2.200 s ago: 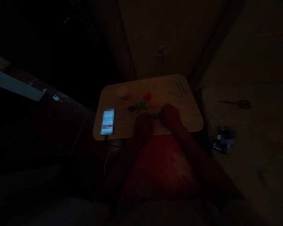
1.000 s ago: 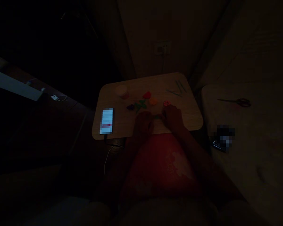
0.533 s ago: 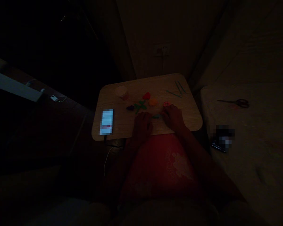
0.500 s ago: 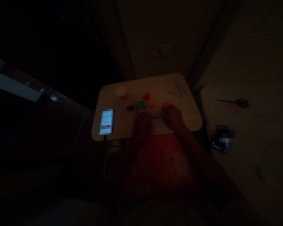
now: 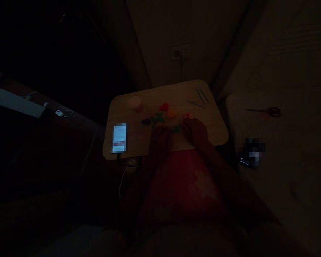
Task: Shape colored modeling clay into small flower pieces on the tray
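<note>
In dim light, both hands rest low over a small wooden table (image 5: 214, 125). My left hand (image 5: 161, 137) is curled, and its fingers meet the left end of a short green clay-like piece (image 5: 176, 129). Across from it, my right hand (image 5: 195, 130) is bent over the wood close to the piece's right end; its fingertips are too dark to make out. Just beyond the right fingers lies a pink clay-like shape (image 5: 186, 116). A flat green branching shape (image 5: 157, 120), an orange lump (image 5: 171, 114), a red lump (image 5: 164, 106) and a dark purple lump (image 5: 146, 121) lie further back.
A lidded tub (image 5: 136, 103) stands at the back left, a lit phone (image 5: 119, 138) at the front left with a cable. Thin green sticks (image 5: 202, 95) lie back right. Scissors (image 5: 273, 111) and a dark blurred object (image 5: 251, 152) rest on the pale surface at right.
The view has shifted slightly, so the table sits a little higher and further left. Both hands stay around the green piece, with a small gap now showing beside the right fingers.
</note>
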The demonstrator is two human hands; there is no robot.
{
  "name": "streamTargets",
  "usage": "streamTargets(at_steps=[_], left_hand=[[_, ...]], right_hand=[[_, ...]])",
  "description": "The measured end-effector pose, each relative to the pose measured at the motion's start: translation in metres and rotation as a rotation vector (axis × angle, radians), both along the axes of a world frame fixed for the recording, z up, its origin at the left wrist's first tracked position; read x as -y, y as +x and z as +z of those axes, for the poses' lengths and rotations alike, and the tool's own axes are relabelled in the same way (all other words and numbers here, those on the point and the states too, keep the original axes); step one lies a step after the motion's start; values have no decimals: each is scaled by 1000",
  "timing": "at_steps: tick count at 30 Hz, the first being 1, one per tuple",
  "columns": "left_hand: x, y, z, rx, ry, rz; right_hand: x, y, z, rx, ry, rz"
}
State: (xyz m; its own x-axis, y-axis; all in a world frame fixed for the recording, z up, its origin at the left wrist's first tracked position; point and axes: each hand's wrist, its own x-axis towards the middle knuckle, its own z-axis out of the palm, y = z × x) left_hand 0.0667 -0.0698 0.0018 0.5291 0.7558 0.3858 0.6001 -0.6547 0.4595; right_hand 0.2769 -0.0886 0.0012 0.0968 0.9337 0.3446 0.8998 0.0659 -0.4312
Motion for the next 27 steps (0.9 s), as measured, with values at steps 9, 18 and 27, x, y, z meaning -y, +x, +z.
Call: streamTargets(at_steps=[9,18,27], left_hand=[[-6,0,0,-53,9,42],[-7,-4,-4,1,-40,-30],[-11,-5,-10,146,-87,49]], right_hand=[[0,1,-4,-57,44,35],[1,6,-4,-89,118,169],[7,3,1,2,93,177]])
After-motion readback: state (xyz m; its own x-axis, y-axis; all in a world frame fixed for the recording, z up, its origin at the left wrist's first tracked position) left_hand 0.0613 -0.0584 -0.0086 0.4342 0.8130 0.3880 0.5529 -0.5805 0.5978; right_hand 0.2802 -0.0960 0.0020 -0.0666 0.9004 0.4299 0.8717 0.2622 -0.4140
